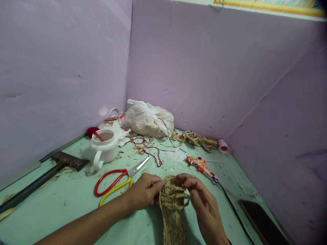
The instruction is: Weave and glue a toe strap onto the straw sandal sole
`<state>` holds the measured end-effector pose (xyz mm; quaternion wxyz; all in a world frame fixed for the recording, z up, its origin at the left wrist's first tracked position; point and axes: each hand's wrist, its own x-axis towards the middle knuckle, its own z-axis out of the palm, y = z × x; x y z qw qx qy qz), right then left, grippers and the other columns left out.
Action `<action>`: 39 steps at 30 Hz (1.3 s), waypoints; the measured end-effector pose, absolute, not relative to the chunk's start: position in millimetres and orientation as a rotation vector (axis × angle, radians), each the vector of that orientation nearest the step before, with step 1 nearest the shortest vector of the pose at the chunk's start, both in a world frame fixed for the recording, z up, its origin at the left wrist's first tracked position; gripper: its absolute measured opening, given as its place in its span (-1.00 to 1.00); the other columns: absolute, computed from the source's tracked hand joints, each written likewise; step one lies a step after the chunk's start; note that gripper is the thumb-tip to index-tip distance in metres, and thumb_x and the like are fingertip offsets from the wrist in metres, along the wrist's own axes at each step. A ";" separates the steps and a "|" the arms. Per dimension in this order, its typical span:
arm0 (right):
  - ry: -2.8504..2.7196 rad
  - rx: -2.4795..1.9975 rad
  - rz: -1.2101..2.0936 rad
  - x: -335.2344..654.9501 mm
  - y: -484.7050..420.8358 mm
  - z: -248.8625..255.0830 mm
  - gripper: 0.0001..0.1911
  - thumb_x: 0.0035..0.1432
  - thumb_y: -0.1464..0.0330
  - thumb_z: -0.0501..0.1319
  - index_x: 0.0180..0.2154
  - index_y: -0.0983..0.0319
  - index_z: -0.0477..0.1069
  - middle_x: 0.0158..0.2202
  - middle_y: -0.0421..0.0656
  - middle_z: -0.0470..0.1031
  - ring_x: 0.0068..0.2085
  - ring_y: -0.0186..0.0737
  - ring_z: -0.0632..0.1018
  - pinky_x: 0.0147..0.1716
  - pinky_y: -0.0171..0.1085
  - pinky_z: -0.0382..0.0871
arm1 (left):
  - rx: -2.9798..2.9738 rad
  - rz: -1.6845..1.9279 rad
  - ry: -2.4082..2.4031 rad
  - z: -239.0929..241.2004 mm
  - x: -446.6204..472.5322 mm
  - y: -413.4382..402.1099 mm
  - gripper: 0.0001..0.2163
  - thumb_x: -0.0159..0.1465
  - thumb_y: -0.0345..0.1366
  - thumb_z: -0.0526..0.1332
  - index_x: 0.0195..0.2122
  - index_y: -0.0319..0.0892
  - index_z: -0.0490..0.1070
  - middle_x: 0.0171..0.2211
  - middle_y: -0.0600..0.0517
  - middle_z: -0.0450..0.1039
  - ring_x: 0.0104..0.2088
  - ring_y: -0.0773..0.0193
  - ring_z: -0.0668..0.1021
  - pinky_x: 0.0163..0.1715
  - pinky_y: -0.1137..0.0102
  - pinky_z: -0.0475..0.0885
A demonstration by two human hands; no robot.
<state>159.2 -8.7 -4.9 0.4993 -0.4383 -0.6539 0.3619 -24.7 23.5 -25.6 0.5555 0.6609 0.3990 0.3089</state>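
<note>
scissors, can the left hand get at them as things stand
Probably yes: the scissors lie beside the left hand, with nothing seen between them. That hand is pinching the woven fibre piece, though, so it would likely have to let go first.

Lilac walls meet the pale green surface: a left wall along its left edge, a back wall behind its far edge, a right wall beside its right edge. Small scuffs mark them. A gray strip lines the left edge. High above the far edge, a yellow-bordered panel shows brightly.
</note>
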 end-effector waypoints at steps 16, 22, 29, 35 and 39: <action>-1.412 -1.066 1.535 162.4 5.3 0.0 -0.60 0.09 0.10 0.12 -0.09 0.16 0.34 -0.31 -0.13 0.46 -0.28 -0.15 0.47 -0.27 -0.21 0.31 | 1.284 0.641 0.790 -14.9 -28.3 26.8 -0.69 0.02 -0.10 0.12 -0.41 -0.28 0.37 -0.61 0.07 0.34 -0.69 0.43 0.34 -0.72 0.53 0.18; -1.401 -1.087 1.490 163.2 3.0 -4.4 -0.59 0.06 0.07 0.13 -0.10 0.14 0.36 -0.31 -0.15 0.45 -0.28 -0.15 0.45 -0.28 -0.24 0.32 | 1.627 0.722 0.868 -7.5 -33.3 20.9 -0.75 0.02 -0.47 0.08 -0.31 -0.25 0.48 -0.51 0.07 0.41 -0.53 0.39 0.37 -0.50 0.49 0.27; -1.354 -1.053 1.532 157.5 -0.5 -1.4 -0.58 0.03 0.08 0.17 -0.12 0.17 0.37 -0.34 -0.16 0.44 -0.31 -0.21 0.44 -0.30 -0.29 0.31 | 2.093 0.787 0.921 -4.3 -35.7 17.9 -0.78 0.11 -0.49 0.04 -0.40 -0.21 0.49 -0.49 0.04 0.43 -0.42 0.32 0.42 -0.38 0.48 0.26; -1.388 -1.058 1.506 157.7 -2.0 -2.2 -0.57 0.03 0.07 0.17 -0.10 0.16 0.36 -0.30 -0.16 0.42 -0.28 -0.19 0.44 -0.27 -0.27 0.31 | 2.241 0.769 1.043 -6.3 -34.2 14.2 -0.83 0.09 -0.47 0.03 -0.47 -0.22 0.42 -0.51 0.01 0.41 -0.48 0.32 0.40 -0.47 0.47 0.22; -1.410 -1.041 1.535 159.1 -0.5 -6.3 -0.57 0.05 0.09 0.16 -0.08 0.16 0.33 -0.29 -0.15 0.41 -0.25 -0.17 0.45 -0.26 -0.26 0.31 | 2.273 0.778 1.185 -6.2 -31.7 12.4 -0.89 0.01 -0.45 0.07 -0.58 -0.21 0.35 -0.60 0.04 0.36 -0.58 0.35 0.31 -0.56 0.45 0.12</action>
